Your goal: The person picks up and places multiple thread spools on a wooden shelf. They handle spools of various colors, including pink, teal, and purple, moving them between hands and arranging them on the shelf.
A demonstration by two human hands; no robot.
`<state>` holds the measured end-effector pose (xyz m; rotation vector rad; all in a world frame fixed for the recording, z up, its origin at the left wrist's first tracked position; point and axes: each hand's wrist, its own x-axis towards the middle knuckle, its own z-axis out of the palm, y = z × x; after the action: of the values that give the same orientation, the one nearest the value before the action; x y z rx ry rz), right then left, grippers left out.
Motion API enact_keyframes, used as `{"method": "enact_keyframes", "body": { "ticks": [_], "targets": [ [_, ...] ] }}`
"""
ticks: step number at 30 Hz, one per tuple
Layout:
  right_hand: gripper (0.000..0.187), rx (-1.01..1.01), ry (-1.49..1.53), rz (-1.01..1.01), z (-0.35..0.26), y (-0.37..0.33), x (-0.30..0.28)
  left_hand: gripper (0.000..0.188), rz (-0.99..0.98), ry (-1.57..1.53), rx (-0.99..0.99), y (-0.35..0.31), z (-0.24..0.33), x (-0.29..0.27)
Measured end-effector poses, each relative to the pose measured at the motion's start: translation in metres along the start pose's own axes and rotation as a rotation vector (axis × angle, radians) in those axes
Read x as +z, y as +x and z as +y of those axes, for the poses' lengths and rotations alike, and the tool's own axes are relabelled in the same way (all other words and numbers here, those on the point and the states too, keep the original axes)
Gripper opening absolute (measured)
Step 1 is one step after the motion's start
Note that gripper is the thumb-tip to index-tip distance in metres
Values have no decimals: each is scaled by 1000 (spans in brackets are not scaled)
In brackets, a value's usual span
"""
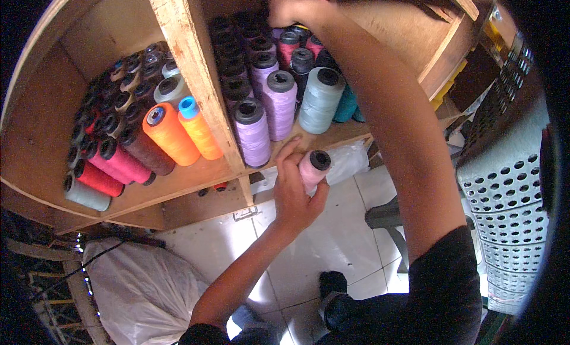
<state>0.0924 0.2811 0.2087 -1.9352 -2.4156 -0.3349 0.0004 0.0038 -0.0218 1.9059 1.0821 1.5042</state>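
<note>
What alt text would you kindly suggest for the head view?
A person's left hand holds a pale pink thread spool while the right hand reaches into a wooden shelf of colourful spools above a tiled floor.

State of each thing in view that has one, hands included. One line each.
Left hand: closed around pink spool
Pink spool: held clear of shelf, black core end up
Right hand: reaching into right compartment, fingers unclear in shadow
Light-blue spool: standing, thread wound on
Front lavender spool: standing near shelf edge
White sack: crumpled, on floor
</note>
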Motion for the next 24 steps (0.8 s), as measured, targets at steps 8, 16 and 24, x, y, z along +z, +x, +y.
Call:
{"method": "enact_keyframes", "body": {
  "ticks": [8,16,24],
  "targets": [
    [39,-179,-70,-31,28,31,0,64,-30,29,30,2,1,-1],
    [48,-143,-2,-370,27,-18,-27,54,-2,56,50,2,2,0],
    [38,63,166,-552,28,-13,-25,53,13,36,82,4,-2,-2]
  ]
}}
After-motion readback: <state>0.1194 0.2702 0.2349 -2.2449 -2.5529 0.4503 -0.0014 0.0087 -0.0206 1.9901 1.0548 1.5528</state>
